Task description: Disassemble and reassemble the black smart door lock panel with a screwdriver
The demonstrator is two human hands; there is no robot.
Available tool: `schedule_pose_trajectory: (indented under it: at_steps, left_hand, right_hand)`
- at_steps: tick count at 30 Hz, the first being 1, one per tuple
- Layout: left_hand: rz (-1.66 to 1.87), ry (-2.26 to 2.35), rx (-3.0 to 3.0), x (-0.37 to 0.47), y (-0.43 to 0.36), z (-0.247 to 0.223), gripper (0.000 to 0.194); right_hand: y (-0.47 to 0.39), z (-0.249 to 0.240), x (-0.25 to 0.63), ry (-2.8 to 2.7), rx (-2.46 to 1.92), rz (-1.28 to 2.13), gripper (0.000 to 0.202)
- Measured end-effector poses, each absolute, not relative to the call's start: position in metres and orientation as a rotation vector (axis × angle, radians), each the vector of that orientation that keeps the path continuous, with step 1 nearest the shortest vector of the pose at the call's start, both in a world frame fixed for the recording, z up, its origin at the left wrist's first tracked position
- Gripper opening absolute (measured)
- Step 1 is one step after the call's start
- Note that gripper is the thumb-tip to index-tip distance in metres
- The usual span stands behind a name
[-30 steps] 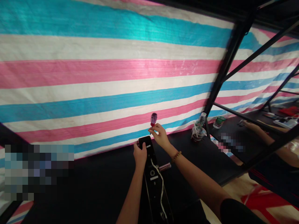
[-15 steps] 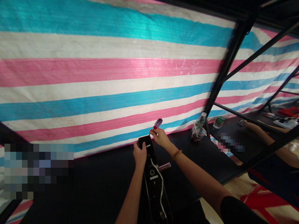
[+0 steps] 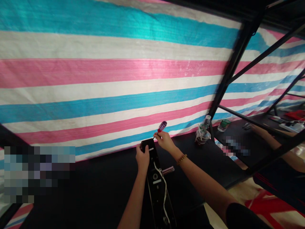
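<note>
"What's each hand doing?"
"The left hand (image 3: 143, 157) grips the far end of a long black case (image 3: 158, 193) on the surface (image 3: 102, 187); the right hand (image 3: 166, 142) pinches a screwdriver (image 3: 162, 126) beside that end."

One head-worn camera looks forward and down from the near side of the black table (image 3: 95, 187), fairly near the left hand (image 3: 143, 157) and right hand (image 3: 166, 142), facing the striped sheet (image 3: 107, 74) past the far edge.
</note>
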State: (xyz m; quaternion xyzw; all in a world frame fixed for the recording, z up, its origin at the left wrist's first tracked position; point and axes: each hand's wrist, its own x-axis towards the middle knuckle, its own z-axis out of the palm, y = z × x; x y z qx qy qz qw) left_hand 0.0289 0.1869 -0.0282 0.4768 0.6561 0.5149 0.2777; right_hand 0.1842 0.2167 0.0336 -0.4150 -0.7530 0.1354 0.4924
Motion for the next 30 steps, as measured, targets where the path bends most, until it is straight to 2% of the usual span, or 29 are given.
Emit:
schedule_pose_trajectory:
  at_steps: [7,14,16,19,23,30]
  left_hand:
    - [1.384,1.756,1.279,0.029,0.187,-0.029,0.039]
    - [1.360,1.762,1.313,0.028,0.186,-0.029,0.041]
    - [1.351,1.773,1.312,0.028,0.186,-0.029,0.040]
    - [1.354,1.775,1.302,0.028,0.185,-0.030,0.039]
    - [1.368,1.758,1.304,0.029,0.187,-0.030,0.038]
    - [1.374,1.757,1.308,0.029,0.185,-0.027,0.036]
  right_hand:
    - [0.218,0.037,0.183,-1.820,-1.017,0.362,0.021]
    - [0.233,0.067,0.177,-2.019,-1.188,0.267,0.030]
    - [0.237,0.071,0.174,-2.005,-1.169,0.275,0.022]
    - [0.240,0.068,0.170,-1.878,-1.095,0.480,0.005]
    - [0.239,0.059,0.165,-1.721,-1.057,0.942,0.005]
    - [0.239,0.061,0.165,-1.704,-1.096,0.922,0.008]
